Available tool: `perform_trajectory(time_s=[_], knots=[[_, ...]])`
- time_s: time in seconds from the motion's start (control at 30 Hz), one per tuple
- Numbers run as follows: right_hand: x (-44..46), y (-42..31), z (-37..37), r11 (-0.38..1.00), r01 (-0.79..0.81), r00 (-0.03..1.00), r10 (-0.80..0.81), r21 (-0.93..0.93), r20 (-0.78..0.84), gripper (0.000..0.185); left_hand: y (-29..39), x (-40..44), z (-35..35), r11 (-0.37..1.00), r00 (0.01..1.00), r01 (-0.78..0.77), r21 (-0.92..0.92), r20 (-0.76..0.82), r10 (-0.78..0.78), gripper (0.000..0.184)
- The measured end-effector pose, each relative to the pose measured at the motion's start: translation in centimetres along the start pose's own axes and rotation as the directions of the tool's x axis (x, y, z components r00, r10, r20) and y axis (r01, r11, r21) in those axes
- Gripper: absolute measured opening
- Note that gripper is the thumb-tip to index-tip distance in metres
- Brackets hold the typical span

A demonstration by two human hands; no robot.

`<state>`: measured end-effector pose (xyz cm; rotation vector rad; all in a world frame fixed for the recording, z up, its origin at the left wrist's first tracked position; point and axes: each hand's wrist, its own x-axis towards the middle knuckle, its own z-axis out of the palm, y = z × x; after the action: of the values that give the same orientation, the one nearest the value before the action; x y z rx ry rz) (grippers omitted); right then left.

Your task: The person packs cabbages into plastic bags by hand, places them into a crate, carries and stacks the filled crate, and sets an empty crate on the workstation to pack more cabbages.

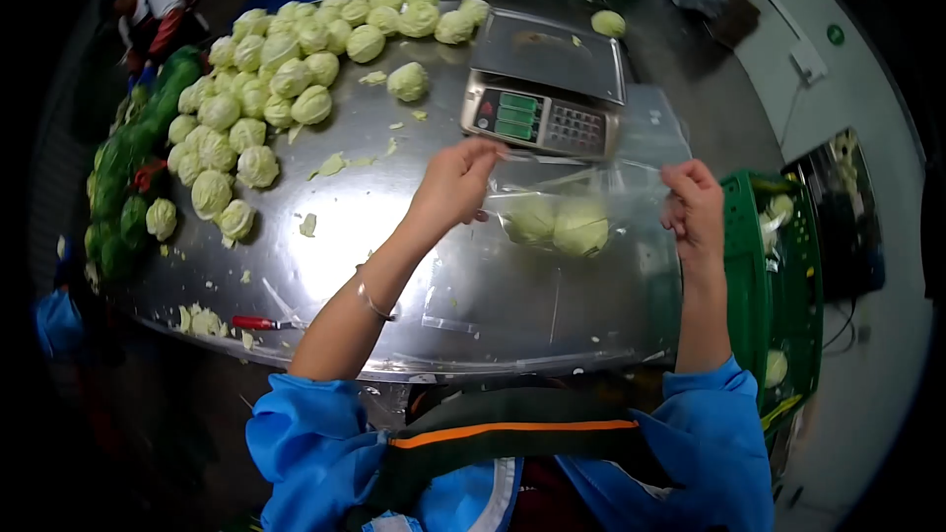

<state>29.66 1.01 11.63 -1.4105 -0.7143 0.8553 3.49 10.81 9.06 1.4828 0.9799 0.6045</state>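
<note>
A clear plastic bag (631, 192) is stretched by its upper edge between my two hands, above the near right part of the steel table. Two pale green cabbages (581, 228) show through the film, side by side at its bottom. My left hand (458, 180) pinches one corner of the bag, just in front of the scale. On the other corner, the fingers of my right hand (695, 205) are closed. Whether the bag's bottom rests on the table I cannot tell. Behind the bag stands a digital scale (542, 118) with green displays and a bare metal pan.
Many trimmed cabbages (286, 79) are heaped on the table (384, 227) at the far left, beside green net sacks (133, 167). A red-handled knife (258, 322) lies near the front edge among leaf scraps. A green crate (744, 266) stands right. Another person (158, 15) is far left.
</note>
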Motion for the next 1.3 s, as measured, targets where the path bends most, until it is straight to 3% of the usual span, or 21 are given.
perform_trajectory(time_s=[0.07,0.17,0.27,0.33,0.37,0.4,0.47,0.53,0.6,0.7,0.83,0.93,0.97,1.0,1.03,1.07,1.13,1.17,1.23,1.27,1.3], knots=[[-0.8,1.4,-1.1,0.998,-0.013,0.998,0.009,-0.063,-0.061,0.021,-2.4,1.5,1.2,0.992,0.993,0.107,0.071,0.039,-0.110,0.026],[-4.4,4.1,-1.9,0.986,-0.057,0.989,0.033,-0.158,-0.147,0.018,-7.0,0.6,2.2,0.963,0.946,0.269,-0.016,0.192,-0.261,0.025],[-6.7,4.3,-1.9,0.939,-0.096,0.992,0.063,-0.329,-0.112,0.015,-8.5,0.3,1.9,0.930,0.885,0.369,-0.003,0.309,-0.350,0.032],[-8.7,3.3,-2.4,0.818,0.077,0.994,-0.107,-0.570,-0.020,0.010,-6.8,-0.9,0.9,0.912,0.859,0.400,0.090,0.310,-0.407,0.042],[-9.8,1.9,-1.8,0.750,0.161,0.982,-0.187,-0.642,0.028,0.008,-6.9,-0.9,0.2,0.865,0.792,0.489,0.113,0.358,-0.495,0.052],[-10.9,0.8,-0.9,0.672,0.239,0.964,-0.252,-0.701,0.088,0.007,-7.1,-1.2,-0.3,0.824,0.736,0.536,0.184,0.375,-0.563,0.046],[-11.4,-0.6,3.3,0.584,0.594,0.804,-0.454,-0.553,0.384,0.007,-7.3,-2.0,-0.5,0.738,0.608,0.637,0.224,0.443,-0.659,0.038],[-9.7,2.0,7.3,0.523,0.785,0.592,-0.477,-0.331,0.649,0.012,-7.6,-3.0,-0.4,0.735,0.592,0.632,0.247,0.459,-0.663,0.030],[-9.2,6.4,9.3,0.769,0.460,0.753,-0.072,-0.445,0.654,0.016,-7.0,-3.6,-0.1,0.747,0.646,0.642,0.172,0.404,-0.648,0.027],[-10.8,7.5,9.5,0.765,0.326,0.776,0.119,-0.555,0.620,0.016,-6.2,-4.3,-0.1,0.760,0.682,0.646,0.069,0.394,-0.616,0.027],[-11.4,8.0,10.8,0.657,0.451,0.773,0.050,-0.604,0.632,0.019,-5.5,-5.3,0.1,0.741,0.686,0.671,0.035,0.351,-0.638,0.025],[-11.0,9.3,11.0,0.692,0.486,0.742,-0.005,-0.533,0.670,0.019,-6.6,-5.0,0.1,0.754,0.683,0.652,0.079,0.370,-0.630,0.025],[-11.0,8.5,10.1,0.785,0.451,0.722,-0.039,-0.426,0.691,0.016,-6.7,-4.9,0.1,0.763,0.689,0.644,0.055,0.392,-0.610,0.026],[-12.0,2.9,8.8,0.919,0.249,0.684,0.057,-0.306,0.727,0.012,-6.4,-4.8,0.0,0.770,0.698,0.637,0.020,0.408,-0.588,0.027],[-12.4,-0.8,5.3,0.888,0.407,0.600,-0.084,-0.213,0.796,0.007,-6.5,-5.0,-0.1,0.770,0.706,0.638,-0.028,0.421,-0.570,0.029],[-13.2,-4.1,2.0,0.875,0.456,0.562,-0.144,-0.160,0.814,0.009,-6.7,-4.8,-0.3,0.777,0.707,0.629,-0.029,0.437,-0.556,0.032],[-15.1,-8.0,-6.3,0.886,0.415,0.646,-0.127,-0.207,0.753,0.014,-6.2,-4.7,-0.4,0.758,0.700,0.650,-0.054,0.430,-0.570,0.032],[-16.0,-8.1,-10.3,0.904,0.315,0.743,-0.046,-0.288,0.668,0.017,-6.7,-4.5,-0.6,0.765,0.694,0.643,-0.039,0.453,-0.560,0.038],[-17.8,-4.3,-17.8,0.886,-0.069,0.881,0.270,-0.458,0.389,0.024,-6.0,-4.5,-1.5,0.751,0.658,0.660,0.038,0.453,-0.601,0.043],[-18.9,-0.2,-21.4,0.770,-0.315,0.831,0.506,-0.554,0.230,0.027,-6.0,-4.6,-2.2,0.741,0.640,0.667,0.079,0.449,-0.624,0.045],[-20.6,5.4,-24.4,0.523,-0.453,0.686,0.722,-0.723,0.093,0.031,-7.1,-4.7,-3.4,0.730,0.654,0.683,0.021,0.427,-0.624,0.047]])
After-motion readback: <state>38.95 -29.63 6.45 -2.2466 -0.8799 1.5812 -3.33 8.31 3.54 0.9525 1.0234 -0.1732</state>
